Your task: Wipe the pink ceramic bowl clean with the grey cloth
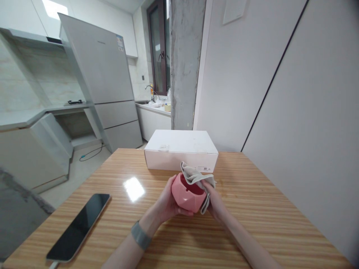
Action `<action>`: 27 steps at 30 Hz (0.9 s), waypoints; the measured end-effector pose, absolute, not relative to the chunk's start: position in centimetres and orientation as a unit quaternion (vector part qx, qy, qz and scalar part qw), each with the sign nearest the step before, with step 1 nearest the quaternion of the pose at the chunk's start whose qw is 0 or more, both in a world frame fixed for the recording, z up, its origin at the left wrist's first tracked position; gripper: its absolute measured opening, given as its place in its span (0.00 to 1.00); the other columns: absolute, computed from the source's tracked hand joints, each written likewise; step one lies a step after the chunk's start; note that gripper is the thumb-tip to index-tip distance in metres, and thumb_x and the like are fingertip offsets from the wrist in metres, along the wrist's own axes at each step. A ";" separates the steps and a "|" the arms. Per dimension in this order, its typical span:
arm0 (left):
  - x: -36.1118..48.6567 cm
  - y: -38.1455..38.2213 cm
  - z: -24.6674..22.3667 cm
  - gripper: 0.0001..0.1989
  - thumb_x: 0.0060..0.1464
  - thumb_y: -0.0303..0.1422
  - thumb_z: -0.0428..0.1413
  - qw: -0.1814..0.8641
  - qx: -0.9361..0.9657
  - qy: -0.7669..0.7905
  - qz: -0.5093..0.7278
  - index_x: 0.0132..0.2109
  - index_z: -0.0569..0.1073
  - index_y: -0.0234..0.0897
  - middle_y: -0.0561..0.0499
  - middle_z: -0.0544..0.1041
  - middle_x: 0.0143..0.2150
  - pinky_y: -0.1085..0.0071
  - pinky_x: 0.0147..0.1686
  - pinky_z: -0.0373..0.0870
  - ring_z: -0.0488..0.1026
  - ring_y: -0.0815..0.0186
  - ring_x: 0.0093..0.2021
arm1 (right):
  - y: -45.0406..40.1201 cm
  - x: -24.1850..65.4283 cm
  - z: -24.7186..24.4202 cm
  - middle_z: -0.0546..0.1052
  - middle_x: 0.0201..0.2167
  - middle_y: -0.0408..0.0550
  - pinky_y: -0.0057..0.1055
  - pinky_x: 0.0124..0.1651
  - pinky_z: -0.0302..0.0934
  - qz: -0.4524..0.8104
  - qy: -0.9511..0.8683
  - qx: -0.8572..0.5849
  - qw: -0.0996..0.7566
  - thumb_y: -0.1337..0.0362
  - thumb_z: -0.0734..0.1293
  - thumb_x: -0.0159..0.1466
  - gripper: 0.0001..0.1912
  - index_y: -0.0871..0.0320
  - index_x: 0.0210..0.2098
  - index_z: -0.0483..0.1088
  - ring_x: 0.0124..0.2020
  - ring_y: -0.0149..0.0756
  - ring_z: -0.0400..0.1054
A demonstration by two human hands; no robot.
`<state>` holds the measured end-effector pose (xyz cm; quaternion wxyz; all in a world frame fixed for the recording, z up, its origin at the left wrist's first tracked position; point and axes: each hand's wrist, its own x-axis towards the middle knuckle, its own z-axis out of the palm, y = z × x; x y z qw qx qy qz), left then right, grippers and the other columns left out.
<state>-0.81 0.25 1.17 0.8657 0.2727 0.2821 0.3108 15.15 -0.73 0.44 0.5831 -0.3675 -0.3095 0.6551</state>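
Observation:
A pink faceted bowl-like container (188, 198) is held above the wooden table, its opening tilted up and toward the camera. My left hand (167, 201) wraps round its left side and underside. My right hand (213, 198) grips a grey cloth (193, 175), which lies over the container's back and right rim and hangs down its right side. Part of the right hand's fingers is hidden by the cloth. A grey band circles my left wrist.
Behind the hands, a white box (181, 158) stands on the wooden table (117, 231). A black phone (80, 228) with a white cable lies at the table's left. Beyond are a fridge (98, 67), a sink counter and a concrete pillar.

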 end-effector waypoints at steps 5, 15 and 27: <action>-0.2 0.6 0.6 0.32 0.56 0.55 0.43 0.857 0.271 0.286 0.332 0.55 0.70 0.36 0.42 0.79 0.42 0.61 0.25 0.76 0.77 0.56 0.33 | -0.2 14.8 -0.7 0.83 0.36 0.46 0.45 0.56 0.63 0.601 -0.291 -0.396 0.630 0.51 0.69 0.55 0.17 0.55 0.37 0.78 0.46 0.49 0.75; 1.3 -0.3 0.8 0.31 0.59 0.50 0.45 0.828 0.268 0.228 0.435 0.63 0.60 0.38 0.40 0.73 0.55 0.54 0.41 0.73 0.73 0.50 0.50 | -0.5 14.6 -2.5 0.78 0.47 0.42 0.37 0.64 0.54 0.453 -0.342 -0.424 0.706 0.52 0.67 0.59 0.15 0.51 0.43 0.76 0.56 0.38 0.66; 0.2 -0.3 1.0 0.31 0.59 0.54 0.41 0.837 0.360 0.231 0.341 0.59 0.66 0.39 0.40 0.76 0.50 0.60 0.36 0.74 0.76 0.53 0.43 | 0.2 15.4 -1.3 0.81 0.44 0.44 0.42 0.61 0.55 0.513 -0.335 -0.397 0.683 0.53 0.68 0.57 0.16 0.54 0.41 0.76 0.52 0.44 0.70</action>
